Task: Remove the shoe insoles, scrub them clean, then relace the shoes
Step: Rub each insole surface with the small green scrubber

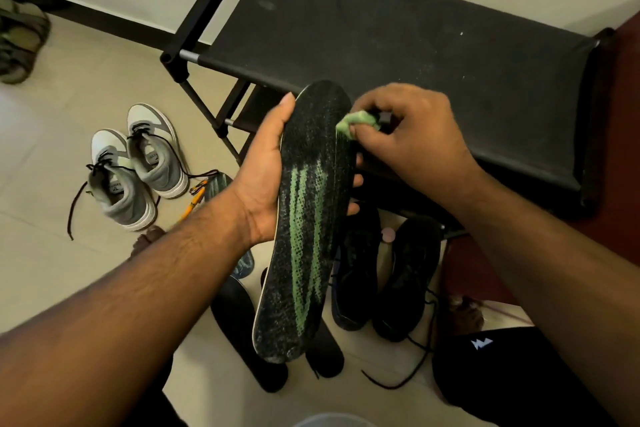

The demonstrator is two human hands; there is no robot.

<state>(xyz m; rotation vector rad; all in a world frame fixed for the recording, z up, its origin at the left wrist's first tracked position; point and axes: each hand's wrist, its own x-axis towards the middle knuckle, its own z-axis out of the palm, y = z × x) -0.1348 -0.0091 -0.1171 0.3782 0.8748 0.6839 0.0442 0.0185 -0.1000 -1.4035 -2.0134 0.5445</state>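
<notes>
The black insole [304, 218] w/ green streaks is held up over the floor, roughly upright, toe end away from the person, gripped along its left edge by the left hand [263, 180]: thumb up the near side, fingertips wrapped round the far edge. A small green-bristled scrub brush [360, 121] is pinched in the right hand [415, 139], fingers curled round its dark handle, bristles touching the insole's upper right edge.

Scrubbing is judged to be underway; relacing not yet begun. For a good result, the insole should be braced from behind approx. where the brush presses, so it isn't bent by the strokes. Short strokes along the length are advised, w/ attention to the pale, dusty patches near toe and heel.

Below, black shoes [384, 274] w/ loose laces and other dark insoles [239, 322] lie on the tiles; grey sneakers [138, 166] stand to the left, near a black shoe rack [398, 45].
</notes>
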